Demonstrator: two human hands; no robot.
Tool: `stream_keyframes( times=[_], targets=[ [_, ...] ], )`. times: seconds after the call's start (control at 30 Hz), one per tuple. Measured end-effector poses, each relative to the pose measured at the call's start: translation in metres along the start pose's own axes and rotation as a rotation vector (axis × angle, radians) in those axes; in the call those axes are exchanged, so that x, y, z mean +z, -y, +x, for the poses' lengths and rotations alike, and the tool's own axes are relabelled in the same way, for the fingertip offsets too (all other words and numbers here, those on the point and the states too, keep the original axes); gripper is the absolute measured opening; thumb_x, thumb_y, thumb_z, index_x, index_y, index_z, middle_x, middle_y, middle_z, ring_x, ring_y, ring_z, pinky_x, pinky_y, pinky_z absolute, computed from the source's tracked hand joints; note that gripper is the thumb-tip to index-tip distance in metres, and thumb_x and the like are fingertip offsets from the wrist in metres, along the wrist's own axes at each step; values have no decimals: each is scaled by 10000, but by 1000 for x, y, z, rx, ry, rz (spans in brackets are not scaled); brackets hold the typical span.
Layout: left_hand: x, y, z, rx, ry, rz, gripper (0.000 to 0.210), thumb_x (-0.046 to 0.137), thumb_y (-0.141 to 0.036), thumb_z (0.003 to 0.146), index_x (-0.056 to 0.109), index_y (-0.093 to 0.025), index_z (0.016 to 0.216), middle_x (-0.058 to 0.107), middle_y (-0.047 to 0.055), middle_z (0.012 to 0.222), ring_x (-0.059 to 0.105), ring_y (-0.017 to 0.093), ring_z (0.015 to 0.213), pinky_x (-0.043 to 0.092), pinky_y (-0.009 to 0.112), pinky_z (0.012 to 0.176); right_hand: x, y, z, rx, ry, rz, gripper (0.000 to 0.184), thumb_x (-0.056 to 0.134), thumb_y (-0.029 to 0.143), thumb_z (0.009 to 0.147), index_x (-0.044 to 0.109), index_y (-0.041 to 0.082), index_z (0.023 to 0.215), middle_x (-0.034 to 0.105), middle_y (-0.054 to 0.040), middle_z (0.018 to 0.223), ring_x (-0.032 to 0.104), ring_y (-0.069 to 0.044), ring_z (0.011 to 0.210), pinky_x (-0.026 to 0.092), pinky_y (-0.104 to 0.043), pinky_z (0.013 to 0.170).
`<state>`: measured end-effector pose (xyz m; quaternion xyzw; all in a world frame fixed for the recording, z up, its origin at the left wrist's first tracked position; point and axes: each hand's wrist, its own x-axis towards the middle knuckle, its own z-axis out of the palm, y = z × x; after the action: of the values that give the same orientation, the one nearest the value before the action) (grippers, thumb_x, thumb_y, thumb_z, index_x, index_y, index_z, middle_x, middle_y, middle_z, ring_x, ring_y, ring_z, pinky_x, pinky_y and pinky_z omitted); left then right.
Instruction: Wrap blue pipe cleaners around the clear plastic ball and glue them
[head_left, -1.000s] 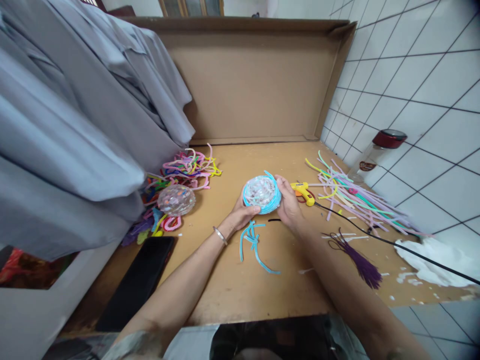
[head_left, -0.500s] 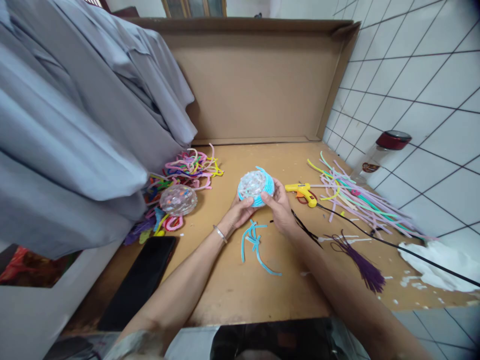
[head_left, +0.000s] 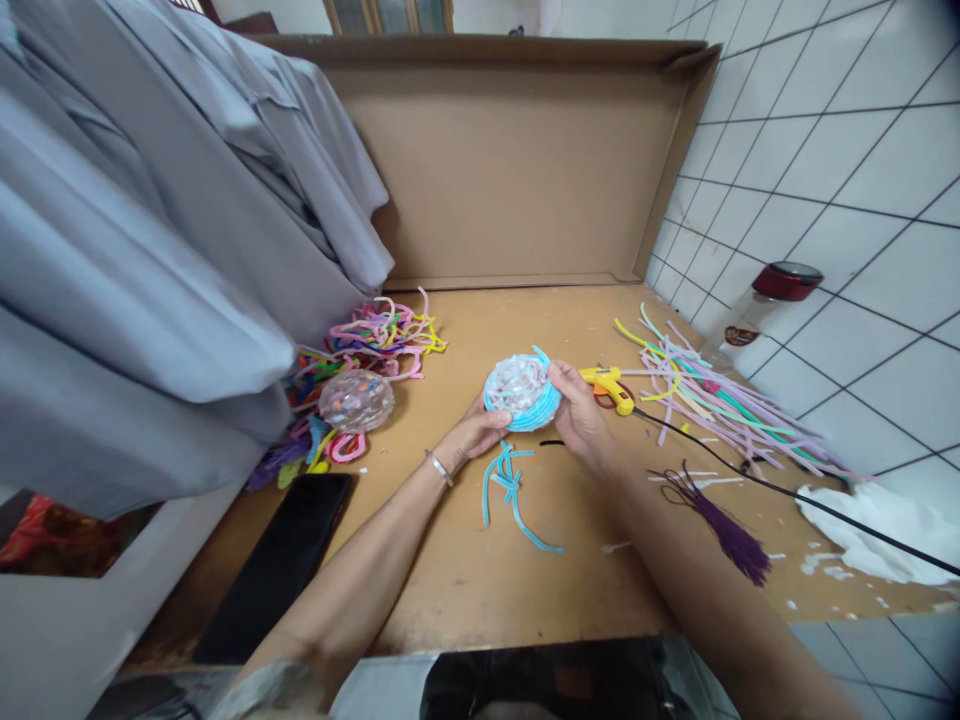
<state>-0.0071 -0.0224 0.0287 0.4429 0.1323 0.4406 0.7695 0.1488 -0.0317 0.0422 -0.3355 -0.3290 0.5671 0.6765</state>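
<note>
Between my hands is a round, clear bumpy piece (head_left: 517, 383) with light blue pipe cleaner (head_left: 534, 414) coiled around its side. One blue end sticks up at the top right of the coil. My left hand (head_left: 480, 428) is closed on the lower left edge, thumb on the near rim. At the right side my right hand (head_left: 579, 405) grips the edge with thumb and fingers. Cut blue pipe cleaner pieces (head_left: 511, 480) lie on the table just below. The underside of the held piece is hidden.
A yellow glue gun (head_left: 616, 390) with a black cord lies right, near long pipe cleaners (head_left: 720, 400), a lidded jar (head_left: 757, 310) and a purple tassel (head_left: 724, 530). Leftward are a second clear round piece (head_left: 357, 400), tangled pipe cleaners (head_left: 382, 330) and a black phone (head_left: 277, 565).
Both hands have shifted the blue-wrapped piece slightly right and toward me. It has turned, so its blue end now points up at the right. My right hand has moved up along its edge.
</note>
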Motion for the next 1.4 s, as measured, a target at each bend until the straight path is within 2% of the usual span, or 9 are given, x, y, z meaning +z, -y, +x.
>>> stream_keyframes(
  times=[0.13,0.37,0.53,0.77,0.93,1.07,1.13,1.23,1.4],
  targets=[
    [4,2,0,-26,12,1,1010,947,-373,478,555,-167,1385,678,183,1330,572,432,1319,427,566,1154,-1,-2,3,1,-61,34,412,901,465,602,622,242,807,691,48,766,639,-156,760,537,-322,780],
    [2,8,0,-11,-18,-23,951,926,-429,546,554,-161,1380,684,174,1319,568,411,1330,456,553,1135,4,-5,-1,6,-16,-2,474,830,606,662,610,249,882,711,6,863,679,-206,886,558,-391,884],
    [-1,7,1,9,-85,-49,908,919,-465,570,569,-179,1357,683,156,1327,583,390,1316,466,542,1126,12,-10,-10,-67,-37,-81,589,880,512,612,593,266,1063,706,-18,1095,656,-204,1058,532,-376,987],
    [2,8,4,35,-150,-46,882,909,-488,591,573,-186,1348,689,158,1318,599,388,1294,490,534,1097,23,-21,-23,-150,-14,-244,917,917,420,549,502,264,1352,654,-82,1311,621,-249,1175,467,-442,1102],
    [5,6,2,45,-155,-42,871,897,-532,634,552,-219,1371,668,148,1357,579,382,1326,504,535,1084,22,-14,-22,-107,-7,-141,843,910,410,569,538,283,1314,671,-59,1289,638,-233,1165,488,-422,1092],
    [1,4,4,-1,-187,-110,729,755,-628,773,571,-217,1347,659,147,1371,581,370,1329,520,541,1066,18,-7,-16,-75,47,-61,734,901,422,593,587,289,1243,724,-36,1190,664,-229,1126,498,-428,1089],
    [0,4,6,1,-212,-126,669,711,-612,826,572,-215,1346,663,143,1367,589,354,1323,522,533,1067,17,-5,-15,-47,82,-47,701,897,436,598,601,285,1216,741,-33,1142,676,-235,1108,494,-439,1094],
    [0,5,7,37,-244,-106,686,773,-545,799,551,-221,1362,651,139,1381,599,342,1310,527,518,1062,17,-5,-14,-25,91,-38,716,903,434,584,597,289,1214,736,-29,1161,669,-245,1137,471,-459,1124],
    [5,8,7,101,-286,-93,823,843,-548,715,486,-245,1392,626,146,1406,586,345,1321,525,525,1050,18,-10,-15,-47,-5,-52,829,916,373,552,546,295,1289,674,-37,1307,609,-244,1251,422,-474,1175]
  ],
)
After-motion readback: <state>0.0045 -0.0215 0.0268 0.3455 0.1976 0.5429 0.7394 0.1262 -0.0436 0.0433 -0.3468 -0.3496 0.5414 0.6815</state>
